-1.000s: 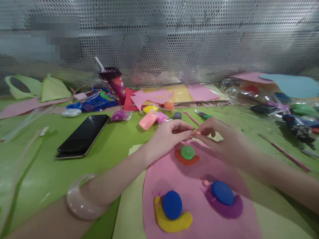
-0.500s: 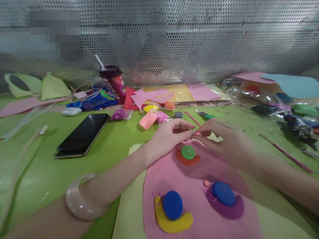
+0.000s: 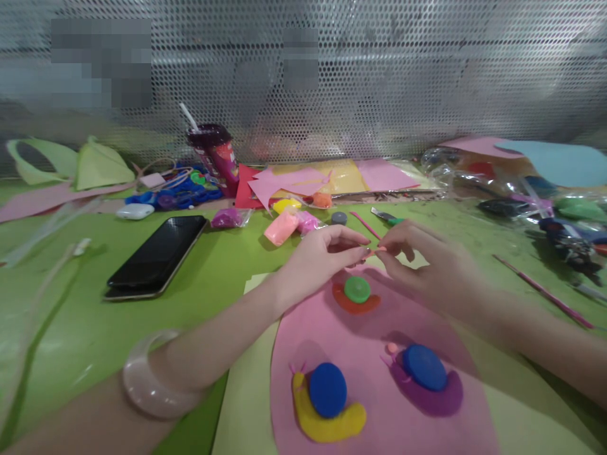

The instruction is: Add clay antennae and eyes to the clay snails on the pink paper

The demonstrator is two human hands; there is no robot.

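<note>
My left hand and my right hand meet above the far end of a pink paper oval. Between their fingertips is a small piece of orange-pink clay, pinched from both sides. Just below lies an orange clay snail body with a green cap on it. Nearer me are a yellow clay snail with a blue disc and a purple clay snail with another blue disc. A tiny pink ball sits by the purple one.
A phone lies at left, near a white earbud case. Behind stand a lidded cup with a straw and clay packs. A craft knife lies beyond my right hand. Plastic-wrapped supplies crowd the right.
My right hand has shifted slightly right, away from the left fingertips, and more of the orange-pink clay shows between them. The snails remain in place.
</note>
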